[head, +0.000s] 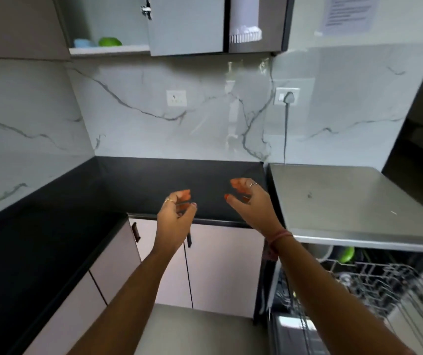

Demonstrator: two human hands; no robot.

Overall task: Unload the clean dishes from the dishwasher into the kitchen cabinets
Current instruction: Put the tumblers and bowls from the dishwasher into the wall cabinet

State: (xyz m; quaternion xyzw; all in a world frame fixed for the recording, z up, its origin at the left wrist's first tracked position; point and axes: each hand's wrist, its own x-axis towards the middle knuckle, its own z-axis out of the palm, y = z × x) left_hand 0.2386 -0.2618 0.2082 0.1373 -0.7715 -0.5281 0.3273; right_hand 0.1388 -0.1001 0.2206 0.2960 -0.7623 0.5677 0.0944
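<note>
Hovering above the black countertop point(154, 180), the left hand point(175, 219) and right hand point(250, 208) are held apart, each with fingers loosely curled and nothing gripped. A ring is worn on each hand, and a pink band is seen at the right wrist. Right of the countertop, the dishwasher point(346, 198) is seen with its steel top bare and its wire rack point(374, 280) drawn out below; a green dish point(346, 254) is lodged at the rack's back. Above the countertop, the upper cabinet point(184, 26) is seen with its door open, a green bowl point(110, 42) and a pale blue bowl point(82, 43) being set side by side on its shelf.
</note>
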